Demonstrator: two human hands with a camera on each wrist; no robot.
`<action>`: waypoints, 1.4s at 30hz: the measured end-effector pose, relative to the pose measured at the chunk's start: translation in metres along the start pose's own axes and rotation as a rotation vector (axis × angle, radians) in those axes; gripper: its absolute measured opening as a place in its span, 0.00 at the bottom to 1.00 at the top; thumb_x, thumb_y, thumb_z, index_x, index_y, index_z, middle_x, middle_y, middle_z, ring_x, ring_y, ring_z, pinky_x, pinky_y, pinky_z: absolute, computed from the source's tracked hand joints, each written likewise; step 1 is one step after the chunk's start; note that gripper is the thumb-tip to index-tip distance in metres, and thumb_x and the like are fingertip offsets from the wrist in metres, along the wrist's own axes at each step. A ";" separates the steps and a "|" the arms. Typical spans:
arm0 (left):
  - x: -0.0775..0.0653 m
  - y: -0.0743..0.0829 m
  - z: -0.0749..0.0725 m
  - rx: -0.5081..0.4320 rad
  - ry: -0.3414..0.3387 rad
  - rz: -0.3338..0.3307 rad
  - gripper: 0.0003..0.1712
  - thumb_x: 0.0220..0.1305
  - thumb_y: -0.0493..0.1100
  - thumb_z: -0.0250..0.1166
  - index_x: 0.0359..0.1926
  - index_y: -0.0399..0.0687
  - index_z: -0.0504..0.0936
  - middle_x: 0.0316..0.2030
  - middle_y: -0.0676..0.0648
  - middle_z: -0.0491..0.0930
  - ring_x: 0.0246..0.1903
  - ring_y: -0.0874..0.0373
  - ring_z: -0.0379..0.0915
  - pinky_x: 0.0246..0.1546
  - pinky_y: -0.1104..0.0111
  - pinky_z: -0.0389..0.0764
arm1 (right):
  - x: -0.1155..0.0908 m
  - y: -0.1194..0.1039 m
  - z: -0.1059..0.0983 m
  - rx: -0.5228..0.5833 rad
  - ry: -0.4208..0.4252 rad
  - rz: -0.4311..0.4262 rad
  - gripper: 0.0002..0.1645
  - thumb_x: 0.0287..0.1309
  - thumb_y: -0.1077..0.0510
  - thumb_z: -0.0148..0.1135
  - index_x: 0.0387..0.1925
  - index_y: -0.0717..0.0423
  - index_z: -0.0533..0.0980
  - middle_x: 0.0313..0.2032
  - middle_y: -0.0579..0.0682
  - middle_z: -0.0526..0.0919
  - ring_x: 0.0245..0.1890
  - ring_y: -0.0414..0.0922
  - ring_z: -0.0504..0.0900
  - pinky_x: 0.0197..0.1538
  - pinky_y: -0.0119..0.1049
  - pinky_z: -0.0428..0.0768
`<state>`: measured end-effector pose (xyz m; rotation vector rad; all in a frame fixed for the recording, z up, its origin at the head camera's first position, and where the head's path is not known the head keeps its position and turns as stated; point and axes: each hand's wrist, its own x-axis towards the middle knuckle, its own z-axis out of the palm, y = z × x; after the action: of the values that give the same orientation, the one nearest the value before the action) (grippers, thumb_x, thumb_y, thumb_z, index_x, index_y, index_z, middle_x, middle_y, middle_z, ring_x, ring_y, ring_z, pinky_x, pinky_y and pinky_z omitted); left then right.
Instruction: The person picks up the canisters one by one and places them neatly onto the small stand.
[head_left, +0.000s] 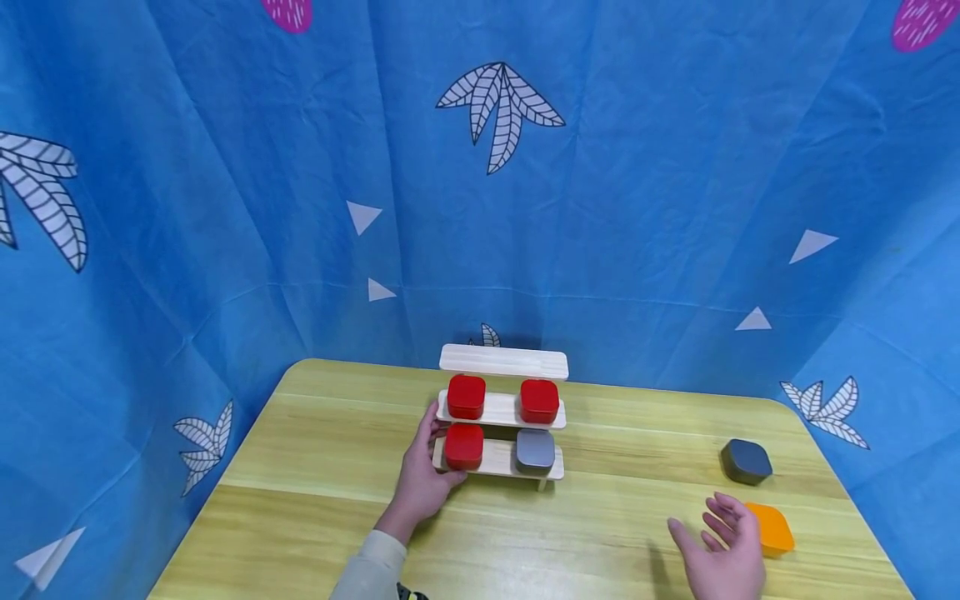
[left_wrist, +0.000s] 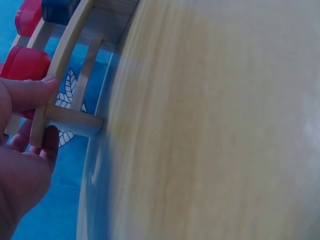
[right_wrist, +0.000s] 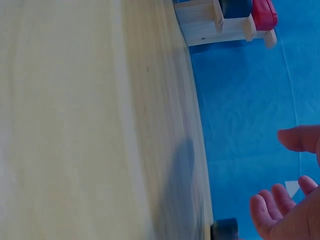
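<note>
The right hand (head_left: 726, 550), thumb and fingers apart, overlaps an orange block (head_left: 776, 532) on the table (head_left: 600, 517); whether they touch is hard to tell. The left hand (head_left: 420, 485) grips the left end of a wooden rack (head_left: 498, 458). Its bottom tier bears a red block (head_left: 463, 447) and a grey block (head_left: 535, 450); a dark block (head_left: 746, 462) sits well to the right. The middle tier bears two red blocks (head_left: 467, 397). Behind hangs a blue curtain (head_left: 637, 208).

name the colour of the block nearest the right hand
The block is orange; it shows best in the head view.
</note>
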<state>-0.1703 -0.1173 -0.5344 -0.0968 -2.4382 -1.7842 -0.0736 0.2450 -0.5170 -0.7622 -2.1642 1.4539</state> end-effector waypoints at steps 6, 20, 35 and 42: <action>0.000 0.001 0.000 0.006 0.003 -0.011 0.71 0.43 0.24 0.78 0.79 0.66 0.47 0.62 0.51 0.68 0.64 0.52 0.63 0.64 0.54 0.68 | 0.003 0.000 -0.006 -0.022 0.022 0.058 0.44 0.49 0.64 0.77 0.65 0.61 0.64 0.57 0.58 0.73 0.50 0.49 0.73 0.39 0.16 0.70; 0.000 0.000 0.000 0.000 -0.004 0.005 0.70 0.43 0.23 0.78 0.80 0.57 0.47 0.62 0.51 0.68 0.64 0.52 0.63 0.63 0.55 0.70 | 0.012 0.007 -0.021 0.025 0.078 0.093 0.36 0.49 0.64 0.77 0.57 0.52 0.68 0.51 0.48 0.71 0.43 0.38 0.70 0.36 0.16 0.69; -0.001 -0.002 0.001 0.006 0.004 0.011 0.70 0.42 0.23 0.78 0.80 0.58 0.48 0.62 0.50 0.67 0.63 0.50 0.62 0.65 0.51 0.67 | 0.017 0.016 -0.027 0.077 0.221 0.119 0.33 0.47 0.61 0.78 0.48 0.33 0.69 0.45 0.40 0.70 0.38 0.29 0.67 0.40 0.21 0.68; -0.002 -0.002 0.000 0.005 0.007 0.010 0.71 0.42 0.24 0.78 0.79 0.65 0.48 0.61 0.51 0.68 0.63 0.52 0.63 0.65 0.53 0.66 | 0.024 0.023 -0.032 0.137 0.251 0.161 0.32 0.45 0.59 0.80 0.45 0.33 0.69 0.43 0.38 0.68 0.38 0.30 0.66 0.37 0.16 0.67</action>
<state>-0.1690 -0.1174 -0.5364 -0.1014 -2.4329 -1.7713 -0.0676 0.2900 -0.5253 -1.0285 -1.8330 1.4779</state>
